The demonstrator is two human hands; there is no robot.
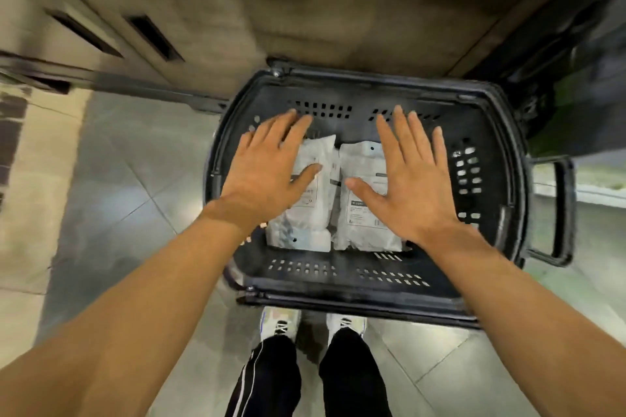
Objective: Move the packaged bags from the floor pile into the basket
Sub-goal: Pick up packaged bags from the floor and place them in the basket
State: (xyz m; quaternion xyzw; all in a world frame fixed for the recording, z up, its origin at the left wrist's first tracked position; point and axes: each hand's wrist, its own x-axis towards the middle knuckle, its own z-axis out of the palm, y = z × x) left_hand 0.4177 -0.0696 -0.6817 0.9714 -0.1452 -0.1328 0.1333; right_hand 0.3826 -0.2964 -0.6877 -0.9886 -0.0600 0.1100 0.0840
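Both hands hover flat-fingered over two bags, label print unreadable.

Left hand and right hand cover parts of both bags — label print illegible; surroundings beyond the basket motion-blurred.

2 packaged bags, 1 basket, 2 hands

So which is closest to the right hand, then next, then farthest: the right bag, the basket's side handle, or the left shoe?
From the right hand:
1. Right bag, directly under the palm.
2. Basket's side handle, out to the right.
3. Left shoe, down on the floor by the basket's near rim.
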